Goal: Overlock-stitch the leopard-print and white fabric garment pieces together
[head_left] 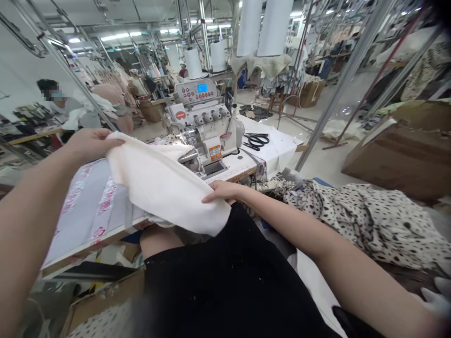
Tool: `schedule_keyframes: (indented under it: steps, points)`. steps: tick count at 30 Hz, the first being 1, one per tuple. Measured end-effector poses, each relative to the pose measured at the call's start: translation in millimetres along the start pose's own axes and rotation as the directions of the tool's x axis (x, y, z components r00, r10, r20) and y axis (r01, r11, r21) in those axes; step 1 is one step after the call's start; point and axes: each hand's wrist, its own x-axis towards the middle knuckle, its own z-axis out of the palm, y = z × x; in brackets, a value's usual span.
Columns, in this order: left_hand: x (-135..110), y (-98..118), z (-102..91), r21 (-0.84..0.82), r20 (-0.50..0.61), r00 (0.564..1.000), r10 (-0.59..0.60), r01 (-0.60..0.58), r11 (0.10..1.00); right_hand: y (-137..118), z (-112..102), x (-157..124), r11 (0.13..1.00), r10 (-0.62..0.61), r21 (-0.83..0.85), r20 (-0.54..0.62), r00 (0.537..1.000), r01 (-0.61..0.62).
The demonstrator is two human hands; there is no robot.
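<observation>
Two hands hold one cloth [165, 185], head view. The left hand [88, 143] is clamped on its far upper corner, raised over the table [88, 211]. The right hand [221, 190] lies fingers-together on the near edge above the lap, thumb hidden, so a pinch cannot be confirmed. The cloth spans between them, just before the machine [206, 124], with scissors [257, 139] beyond. Judged: even tension with aligned edges handles best.

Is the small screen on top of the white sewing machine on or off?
On. The small rectangular screen on the white sewing machine glows bright blue.
</observation>
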Motion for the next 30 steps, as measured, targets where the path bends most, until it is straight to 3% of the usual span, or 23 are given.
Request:
schedule_keyframes:
  steps: [3, 10, 18, 21, 23, 25, 26, 27, 29, 30]
  points:
    - [10.2, -6.7, 11.2, 0.074, 0.04, 0.989, -0.142, 0.139, 0.988, 13.9, -11.3, 4.7, 0.998, 0.034, 0.062, -0.043, 0.999, -0.031]
    - [28.2, -10.8, 27.0, 0.095, 0.017, 0.986, -0.168, 0.166, 0.982, 24.4, -22.5, 0.4, 0.966, 0.101, 0.246, -0.084, 0.991, -0.078]
    - [29.0, -5.1, 33.6, -0.013, -0.017, 0.981, -0.193, 0.193, 0.981, 24.2, -34.8, 1.0, 0.953, 0.086, 0.299, -0.083, 0.993, -0.058]
    - [24.9, 1.1, 32.1, -0.12, 0.002, 0.988, -0.155, 0.154, 0.981, 24.2, -23.4, -7.3, 0.967, 0.041, 0.252, -0.004, 0.999, -0.038]
    - [15.9, 11.0, 27.9, -0.216, 0.053, 0.994, -0.098, 0.107, 0.971, 22.4, -7.6, -17.8, 0.981, 0.015, 0.188, 0.125, 0.992, -0.039]
    - [-4.8, 27.7, 21.1, -0.338, 0.163, 0.986, 0.035, 0.022, 0.941, 19.5, 9.9, -28.7, 0.992, 0.001, 0.12, 0.27, 0.963, -0.035]
    - [-20.7, 38.7, 17.7, -0.399, 0.235, 0.963, 0.132, -0.029, 0.917, 17.8, 17.4, -33.0, 0.994, -0.026, 0.111, 0.304, 0.952, -0.008]
    - [-40.0, 51.1, 15.1, -0.503, 0.31, 0.897, 0.314, -0.126, 0.855, 15.9, 23.7, -36.0, 0.99, -0.084, 0.133, 0.3, 0.95, 0.046]
    - [-85.4, 77.7, 15.5, -0.577, 0.407, 0.67, 0.62, -0.338, 0.744, 12.6, 31.8, -38.2, 0.954, -0.242, 0.229, 0.206, 0.948, 0.194]
    - [-108.8, 90.3, 19.2, -0.541, 0.461, 0.56, 0.688, -0.437, 0.718, 11.8, 34.4, -37.7, 0.921, -0.316, 0.28, 0.137, 0.939, 0.269]
